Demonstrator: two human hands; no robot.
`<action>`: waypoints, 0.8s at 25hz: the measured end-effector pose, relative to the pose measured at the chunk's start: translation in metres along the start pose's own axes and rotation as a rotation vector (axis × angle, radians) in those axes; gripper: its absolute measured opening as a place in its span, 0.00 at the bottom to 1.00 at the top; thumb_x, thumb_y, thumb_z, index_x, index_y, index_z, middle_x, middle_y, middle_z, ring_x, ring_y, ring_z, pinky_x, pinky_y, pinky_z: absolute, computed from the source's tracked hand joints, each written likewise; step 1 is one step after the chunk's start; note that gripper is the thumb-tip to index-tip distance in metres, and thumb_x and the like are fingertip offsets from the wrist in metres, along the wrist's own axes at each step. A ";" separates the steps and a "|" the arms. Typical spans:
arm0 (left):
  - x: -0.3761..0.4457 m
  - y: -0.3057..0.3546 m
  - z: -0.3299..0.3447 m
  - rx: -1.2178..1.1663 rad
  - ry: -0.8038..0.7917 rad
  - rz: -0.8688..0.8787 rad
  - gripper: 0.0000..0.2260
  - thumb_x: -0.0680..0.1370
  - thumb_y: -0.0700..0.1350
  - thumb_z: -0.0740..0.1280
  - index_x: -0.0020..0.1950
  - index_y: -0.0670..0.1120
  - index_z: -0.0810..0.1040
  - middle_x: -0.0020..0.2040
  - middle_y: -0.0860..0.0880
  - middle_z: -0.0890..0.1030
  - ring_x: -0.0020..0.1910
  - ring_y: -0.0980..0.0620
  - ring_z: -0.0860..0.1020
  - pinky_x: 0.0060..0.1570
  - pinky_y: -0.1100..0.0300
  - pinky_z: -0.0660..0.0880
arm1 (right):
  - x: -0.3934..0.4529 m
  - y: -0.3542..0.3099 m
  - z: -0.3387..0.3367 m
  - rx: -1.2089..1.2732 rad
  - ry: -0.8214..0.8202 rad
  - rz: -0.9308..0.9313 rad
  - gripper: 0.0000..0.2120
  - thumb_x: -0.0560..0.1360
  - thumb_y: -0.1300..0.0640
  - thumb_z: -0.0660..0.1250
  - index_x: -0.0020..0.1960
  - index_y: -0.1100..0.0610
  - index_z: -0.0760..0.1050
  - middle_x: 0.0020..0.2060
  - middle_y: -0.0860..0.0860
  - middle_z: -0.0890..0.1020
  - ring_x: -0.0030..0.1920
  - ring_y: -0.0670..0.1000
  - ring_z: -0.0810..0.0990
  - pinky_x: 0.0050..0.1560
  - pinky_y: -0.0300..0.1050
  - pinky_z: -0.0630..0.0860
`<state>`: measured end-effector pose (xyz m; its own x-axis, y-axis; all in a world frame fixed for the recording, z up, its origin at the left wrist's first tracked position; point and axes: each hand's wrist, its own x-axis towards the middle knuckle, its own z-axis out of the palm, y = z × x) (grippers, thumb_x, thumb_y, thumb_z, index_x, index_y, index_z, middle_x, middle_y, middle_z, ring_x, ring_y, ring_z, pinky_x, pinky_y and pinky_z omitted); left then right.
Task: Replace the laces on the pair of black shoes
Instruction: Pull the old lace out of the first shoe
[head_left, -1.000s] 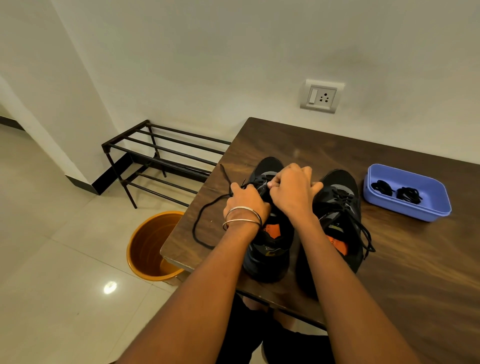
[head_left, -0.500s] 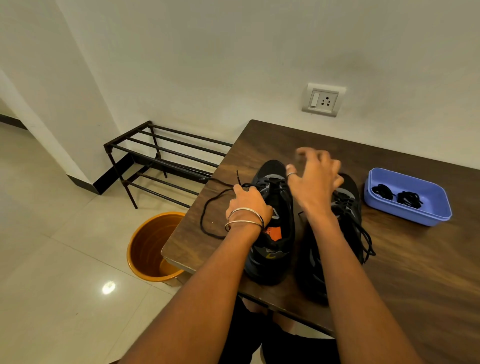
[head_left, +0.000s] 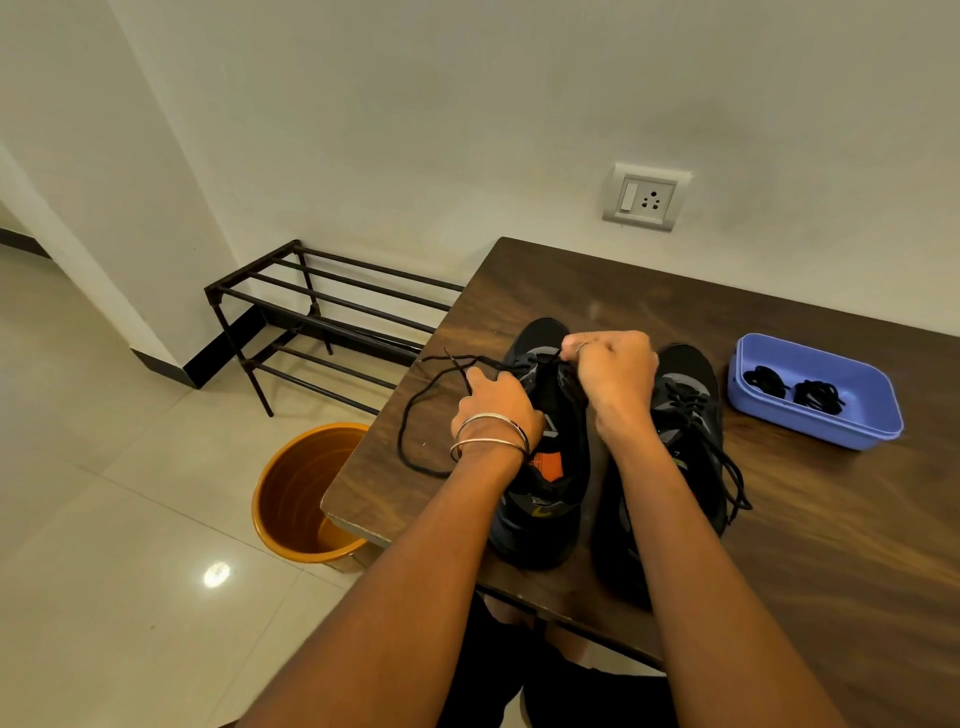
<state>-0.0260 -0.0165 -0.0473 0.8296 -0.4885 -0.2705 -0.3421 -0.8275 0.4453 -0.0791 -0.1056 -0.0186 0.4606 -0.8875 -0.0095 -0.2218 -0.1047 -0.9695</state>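
Observation:
Two black shoes stand side by side on the wooden table (head_left: 831, 545), toes away from me. The left shoe (head_left: 550, 478) has an orange tongue label and its black lace (head_left: 415, 410) trails off in a loop to the left over the table. My left hand (head_left: 493, 405), with two bangles at the wrist, grips that shoe's left side and holds the lace there. My right hand (head_left: 613, 374) pinches the lace near the shoe's front eyelets. The right shoe (head_left: 685, 415) is laced, its ends hanging off its right side.
A blue plastic tray (head_left: 878, 415) at the table's right holds two coiled black laces (head_left: 795, 389). An orange bucket (head_left: 306, 493) stands on the tiled floor below the table's left corner. A black metal shoe rack (head_left: 322, 317) lines the wall behind.
My right hand, lifted with spread fingers half a second ago, has come back down and pinches the lace at the left shoe's front. The loose lace loop has spread further left.

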 end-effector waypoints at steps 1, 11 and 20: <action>0.000 0.000 0.000 0.003 0.004 0.001 0.21 0.77 0.52 0.67 0.66 0.46 0.70 0.72 0.41 0.59 0.61 0.37 0.73 0.55 0.47 0.72 | -0.002 -0.007 -0.002 0.319 0.046 0.105 0.11 0.73 0.69 0.64 0.34 0.62 0.80 0.36 0.56 0.83 0.38 0.54 0.84 0.51 0.52 0.82; 0.001 -0.001 0.003 0.001 0.011 0.015 0.21 0.77 0.52 0.67 0.66 0.45 0.70 0.72 0.42 0.59 0.61 0.37 0.73 0.54 0.48 0.73 | 0.015 0.006 -0.014 -0.515 -0.113 -0.356 0.22 0.74 0.58 0.71 0.65 0.53 0.67 0.47 0.50 0.77 0.48 0.47 0.77 0.49 0.47 0.75; 0.003 -0.001 0.003 0.016 0.009 0.012 0.20 0.77 0.52 0.67 0.65 0.44 0.69 0.68 0.42 0.62 0.58 0.38 0.74 0.51 0.49 0.72 | 0.011 0.018 0.004 -0.595 -0.138 -0.334 0.07 0.73 0.60 0.68 0.41 0.64 0.82 0.42 0.58 0.83 0.47 0.58 0.81 0.49 0.51 0.78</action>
<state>-0.0244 -0.0182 -0.0507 0.8293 -0.4958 -0.2580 -0.3588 -0.8262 0.4343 -0.0747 -0.1156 -0.0370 0.6825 -0.7041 0.1963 -0.4643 -0.6250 -0.6276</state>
